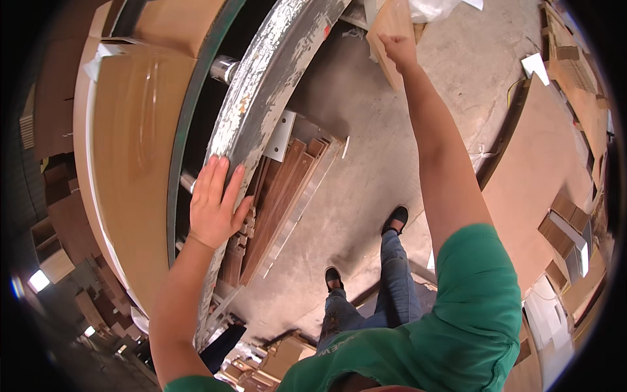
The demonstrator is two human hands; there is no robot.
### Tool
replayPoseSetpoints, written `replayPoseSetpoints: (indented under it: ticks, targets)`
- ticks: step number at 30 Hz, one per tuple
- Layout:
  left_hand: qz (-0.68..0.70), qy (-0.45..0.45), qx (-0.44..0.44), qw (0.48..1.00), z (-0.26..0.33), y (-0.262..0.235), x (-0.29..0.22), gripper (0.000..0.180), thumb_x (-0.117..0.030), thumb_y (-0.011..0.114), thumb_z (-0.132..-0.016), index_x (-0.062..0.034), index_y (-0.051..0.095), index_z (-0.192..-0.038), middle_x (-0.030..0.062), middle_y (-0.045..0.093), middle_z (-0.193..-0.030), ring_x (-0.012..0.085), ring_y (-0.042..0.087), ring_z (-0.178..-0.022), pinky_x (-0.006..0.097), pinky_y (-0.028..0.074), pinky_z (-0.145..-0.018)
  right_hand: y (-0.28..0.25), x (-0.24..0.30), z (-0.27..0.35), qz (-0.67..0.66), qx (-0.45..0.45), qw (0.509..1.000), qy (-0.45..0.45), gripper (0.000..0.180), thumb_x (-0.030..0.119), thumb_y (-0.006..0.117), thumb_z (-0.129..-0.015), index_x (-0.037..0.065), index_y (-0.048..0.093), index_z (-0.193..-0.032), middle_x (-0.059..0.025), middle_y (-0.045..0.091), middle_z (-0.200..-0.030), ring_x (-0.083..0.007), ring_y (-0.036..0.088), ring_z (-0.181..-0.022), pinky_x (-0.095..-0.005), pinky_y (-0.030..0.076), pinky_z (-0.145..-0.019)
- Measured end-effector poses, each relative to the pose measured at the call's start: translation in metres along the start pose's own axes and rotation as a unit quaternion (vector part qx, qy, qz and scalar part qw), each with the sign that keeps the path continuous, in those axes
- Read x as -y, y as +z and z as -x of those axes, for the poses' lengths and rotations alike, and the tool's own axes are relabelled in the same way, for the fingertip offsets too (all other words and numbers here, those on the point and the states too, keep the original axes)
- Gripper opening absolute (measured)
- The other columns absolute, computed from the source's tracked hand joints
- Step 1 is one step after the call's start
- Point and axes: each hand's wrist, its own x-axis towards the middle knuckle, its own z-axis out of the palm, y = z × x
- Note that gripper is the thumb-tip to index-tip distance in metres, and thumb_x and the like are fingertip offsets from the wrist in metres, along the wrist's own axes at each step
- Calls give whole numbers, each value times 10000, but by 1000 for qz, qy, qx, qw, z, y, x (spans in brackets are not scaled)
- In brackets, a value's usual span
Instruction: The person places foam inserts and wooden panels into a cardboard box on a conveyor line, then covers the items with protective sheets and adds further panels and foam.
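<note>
Overhead, right hand point(398, 47) grips a pale wooden board point(390, 32); left hand point(214, 204) rests flat, fingers spread, on the paint-chipped rail point(268, 85).

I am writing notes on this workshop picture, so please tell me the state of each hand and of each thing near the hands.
left hand: open, flat on the worn metal rail
right hand: closed on the wooden board, arm stretched out
worn metal rail: paint flaking, not held
wooden board: gripped at its edge, tilted
dark wood strips: lying stacked under the rail, untouched
large brown panel: lying flat on the machine, untouched
</note>
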Motion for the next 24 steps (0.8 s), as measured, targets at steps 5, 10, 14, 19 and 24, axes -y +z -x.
replayPoseSetpoints:
  ticks: [5, 10, 14, 19, 24]
  targets:
    - [-15, -21, -6, 1000, 3, 7, 2, 464, -188, 689, -757, -77, 585, -1196, 187, 425, -1335, 362, 421, -1232, 456, 352, -1009, 27, 8, -22, 1, 33, 997, 70, 352, 362, 763, -714, 39, 639, -774, -32, 608, -725, -99, 543, -618, -246, 456, -543]
    - [-20, -18, -14, 1000, 10, 11, 4, 460, -198, 684, -761, -83, 588, -1195, 177, 433, -1325, 356, 413, -1243, 449, 335, -1022, 14, 0, -31, -75, 128, 985, 93, 359, 319, 790, -716, 16, 644, -842, -30, 626, -783, -110, 583, -714, -230, 508, -634]
    - [-19, -4, -8, 1000, 12, 10, 7, 516, -176, 710, -731, -57, 559, -1210, 197, 374, -1364, 385, 392, -1247, 477, 335, -1016, 6, 0, -28, -116, 161, 977, 81, 353, 297, 785, -730, 9, 644, -878, -35, 636, -811, -111, 591, -728, -230, 518, -675]
    - [-17, -7, -17, 1000, 10, 8, 6, 439, -192, 670, -769, -86, 596, -1189, 171, 409, -1349, 352, 410, -1247, 450, 331, -1028, 1, 3, -28, -94, 171, 977, 90, 341, 282, 763, -754, 4, 642, -908, -46, 641, -831, -111, 596, -739, -229, 516, -674]
    - [-11, -11, -12, 1000, 8, 4, 5, 403, -177, 645, -786, -85, 604, -1177, 172, 419, -1346, 348, 414, -1246, 448, 333, -1029, -19, -2, -15, -93, 123, 983, 100, 295, 243, 715, -770, -17, 636, -883, -70, 633, -800, -123, 601, -681, -233, 516, -632]
